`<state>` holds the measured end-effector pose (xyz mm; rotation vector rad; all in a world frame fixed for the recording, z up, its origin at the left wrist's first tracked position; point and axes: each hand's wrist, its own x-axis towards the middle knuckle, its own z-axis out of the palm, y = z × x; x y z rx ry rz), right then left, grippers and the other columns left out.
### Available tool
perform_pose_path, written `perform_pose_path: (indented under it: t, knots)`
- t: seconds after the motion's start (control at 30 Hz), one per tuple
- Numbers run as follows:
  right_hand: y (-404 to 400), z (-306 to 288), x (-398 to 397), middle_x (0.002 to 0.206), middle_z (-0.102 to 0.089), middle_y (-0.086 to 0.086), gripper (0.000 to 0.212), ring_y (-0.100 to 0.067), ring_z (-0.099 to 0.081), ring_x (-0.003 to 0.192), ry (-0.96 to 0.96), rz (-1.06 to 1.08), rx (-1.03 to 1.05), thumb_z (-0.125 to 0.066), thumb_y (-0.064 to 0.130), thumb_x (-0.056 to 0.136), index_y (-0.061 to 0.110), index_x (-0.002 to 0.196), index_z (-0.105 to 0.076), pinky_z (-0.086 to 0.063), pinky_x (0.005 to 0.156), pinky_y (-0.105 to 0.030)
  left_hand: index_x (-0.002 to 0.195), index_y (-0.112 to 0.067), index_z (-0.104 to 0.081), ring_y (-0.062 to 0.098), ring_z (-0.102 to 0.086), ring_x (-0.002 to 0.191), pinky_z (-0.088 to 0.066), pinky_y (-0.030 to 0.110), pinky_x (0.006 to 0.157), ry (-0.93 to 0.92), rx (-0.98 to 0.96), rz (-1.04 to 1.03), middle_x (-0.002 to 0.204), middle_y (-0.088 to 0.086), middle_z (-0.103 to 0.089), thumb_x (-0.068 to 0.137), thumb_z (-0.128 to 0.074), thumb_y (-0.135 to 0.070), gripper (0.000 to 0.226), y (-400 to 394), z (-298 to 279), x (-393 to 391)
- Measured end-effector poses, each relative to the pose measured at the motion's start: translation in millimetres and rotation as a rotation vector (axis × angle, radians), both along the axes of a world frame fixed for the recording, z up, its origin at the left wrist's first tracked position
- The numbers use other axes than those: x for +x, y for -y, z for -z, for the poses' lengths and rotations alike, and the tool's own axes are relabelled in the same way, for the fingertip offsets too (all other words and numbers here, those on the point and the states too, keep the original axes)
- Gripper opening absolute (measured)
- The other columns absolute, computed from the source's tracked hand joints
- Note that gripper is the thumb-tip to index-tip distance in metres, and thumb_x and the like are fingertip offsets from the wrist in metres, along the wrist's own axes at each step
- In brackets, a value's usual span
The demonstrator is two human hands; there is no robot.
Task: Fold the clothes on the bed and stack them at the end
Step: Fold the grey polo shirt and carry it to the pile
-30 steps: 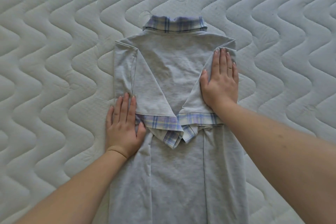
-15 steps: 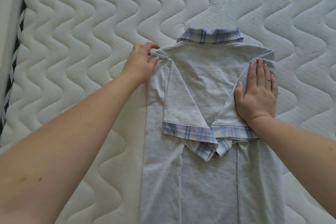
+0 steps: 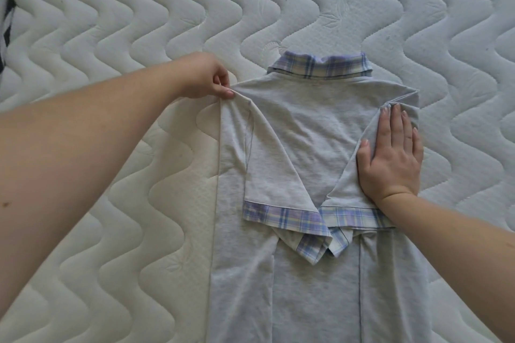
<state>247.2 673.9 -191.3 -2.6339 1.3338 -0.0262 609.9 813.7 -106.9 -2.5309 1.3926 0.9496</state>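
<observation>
Lying face down along the mattress [image 3: 111, 36], the grey shirt [image 3: 306, 125] runs from the bottom edge of the view, where its hem is cut off, up to the plaid collar [image 3: 320, 67] at the far end. Both side panels are already turned in over the back, and the 2 short sleeves cross near the middle, their plaid cuffs [image 3: 281, 214] overlapping.

Nearest, the right hand [image 3: 395, 159] rests flat on the folded right sleeve, fingers straight and together, palm pressing the cloth down; its fingertips reach almost to the right shoulder corner. Further off, the left hand [image 3: 206, 78] pinches the left shoulder corner between thumb and curled fingers, and the cloth there is raised in a small ridge just off the mattress.

2 things could go wrong from here, as I judge it. If the left hand pulls outward or upward too hard, the left panel may open again and drag the sleeve off the back, spoiling the crossed cuffs. If the right palm lifts while the left tugs, the whole shirt could slide sideways on the smooth quilting and the straight side edges would skew.

The final lengthwise fold and the stacking are not yet done. No other clothes show in view.
</observation>
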Motion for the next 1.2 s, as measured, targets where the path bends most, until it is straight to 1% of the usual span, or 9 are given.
perform_pose_path:
  t: [0.1,0.2,0.37,0.47,0.6,0.77,0.97,1.07,1.2]
  knots:
    - [0.6,-0.2,-0.4,0.165,-0.008,-0.004,0.07,-0.017,-0.004,0.151,0.003,-0.004,0.0,-0.02,0.045,0.095,0.015,0.157,-0.009,0.003,0.121,-0.033,0.087,-0.023,-0.067,0.018,-0.057,0.079,-0.04,0.03,0.066,0.055,0.041,0.013,0.085,-0.003,-0.065,0.087,-0.069,-0.047,0.025,4.8,1.3,-3.4]
    - [0.9,0.3,-0.1,0.165,-0.006,-0.004,0.07,-0.017,-0.003,0.151,-0.011,-0.004,-0.001,-0.019,0.045,0.095,0.016,0.157,-0.008,0.003,0.122,-0.034,0.093,-0.019,-0.062,0.026,-0.058,0.09,-0.045,0.034,0.076,0.114,0.016,-0.025,0.099,0.006,-0.066,0.085,-0.07,-0.042,0.025,6.9,2.9,-14.2]
    - [1.3,-0.8,1.7,0.165,-0.005,-0.003,0.07,-0.016,-0.002,0.151,-0.012,-0.01,-0.008,-0.018,0.046,0.095,0.016,0.157,-0.007,0.01,0.118,-0.028,0.134,-0.015,-0.046,0.033,-0.044,0.125,-0.032,0.045,0.101,0.299,-0.328,-0.109,0.134,0.013,-0.047,0.087,-0.054,-0.019,0.048,0.4,-1.8,-63.1]
    - [0.8,-0.5,0.0,0.165,-0.004,-0.002,0.07,-0.016,-0.001,0.151,-0.024,-0.011,-0.002,-0.017,0.047,0.095,0.018,0.157,-0.005,0.007,0.12,-0.031,0.149,-0.011,-0.036,0.028,-0.031,0.143,-0.019,0.042,0.114,0.317,-0.492,-0.057,0.154,0.012,-0.035,0.093,-0.044,-0.024,0.058,-18.7,-3.6,-129.0]
    - [3.3,-8.2,-0.4,0.165,0.004,-0.003,0.069,-0.017,0.005,0.151,-0.07,-0.044,0.059,-0.017,0.046,0.097,0.017,0.157,0.002,0.005,0.122,-0.037,0.156,-0.009,-0.019,0.024,-0.013,0.152,-0.006,0.041,0.122,0.276,-0.429,-0.086,0.163,0.01,-0.017,0.097,-0.025,-0.037,0.066,-70.2,5.5,-237.0]
    - [-26.8,-35.8,-13.9,0.165,0.008,-0.004,0.067,-0.018,0.008,0.151,0.008,-0.071,0.053,-0.019,0.043,0.1,0.017,0.157,0.005,0.008,0.121,-0.036,0.155,-0.011,-0.025,0.02,-0.016,0.15,-0.013,0.044,0.12,0.271,-0.358,-0.085,0.162,0.005,-0.021,0.097,-0.031,-0.043,0.066,-103.7,33.1,-322.9]
    - [-127.3,-29.7,-76.6,0.165,0.009,0.004,0.063,-0.01,0.011,0.15,-0.1,-0.181,0.183,-0.022,0.041,0.103,0.023,0.156,0.006,0.014,0.12,-0.032,0.157,-0.019,0.002,0.009,0.009,0.15,0.019,0.034,0.117,0.23,-0.216,-0.122,0.164,-0.007,0.007,0.102,-0.025,-0.048,0.068,-105.0,62.8,-338.9]
    - [-132.8,-36.6,-102.3,0.165,0.001,0.004,0.064,-0.011,0.004,0.151,-0.04,-0.125,0.16,-0.024,0.044,0.101,0.022,0.156,-0.001,0.009,0.121,-0.032,0.155,-0.02,0.004,0.01,0.001,0.151,0.013,0.033,0.118,0.202,-0.288,-0.082,0.165,-0.004,0.001,0.099,-0.016,-0.052,0.068,-114.1,51.7,-337.8]
    - [-166.1,-42.6,-163.6,0.165,0.001,0.003,0.065,-0.007,0.009,0.148,-0.129,-0.131,0.196,-0.016,0.048,0.099,0.02,0.156,-0.001,0.015,0.118,-0.031,0.154,-0.009,-0.011,0.017,-0.015,0.15,-0.009,0.037,0.121,0.156,-0.365,-0.045,0.162,0.004,-0.01,0.097,-0.027,-0.045,0.069,-180.7,43.4,-373.2]
